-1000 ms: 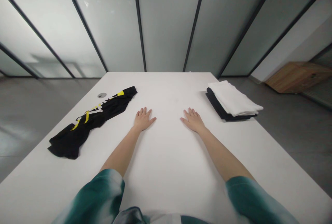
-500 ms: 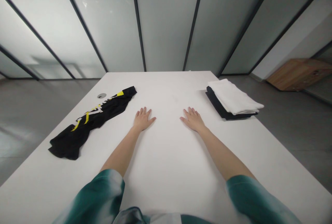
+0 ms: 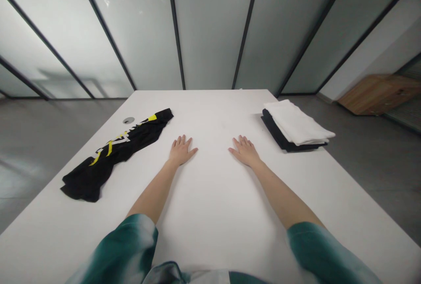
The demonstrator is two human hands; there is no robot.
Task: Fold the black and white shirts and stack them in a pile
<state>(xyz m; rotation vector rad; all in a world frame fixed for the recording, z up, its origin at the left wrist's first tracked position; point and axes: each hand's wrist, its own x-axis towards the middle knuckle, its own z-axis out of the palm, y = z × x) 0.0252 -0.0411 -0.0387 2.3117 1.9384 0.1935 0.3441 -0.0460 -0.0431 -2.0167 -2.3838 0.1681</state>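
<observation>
My left hand (image 3: 181,150) lies flat on the white table (image 3: 210,214), palm down, fingers stretched out, holding nothing. My right hand (image 3: 245,151) rests the same way a little to the right, also flat and empty. A crumpled black garment with yellow and white markings (image 3: 116,154) lies to the left of my left hand, a short gap between them. At the right edge sits a folded white cloth (image 3: 297,123) on top of a folded black cloth (image 3: 278,134), apart from my right hand.
A small round grey grommet (image 3: 128,120) is set in the table behind the black garment. Frosted glass panels with dark frames stand beyond the far edge. A low wooden cabinet (image 3: 375,94) sits on the floor at the right.
</observation>
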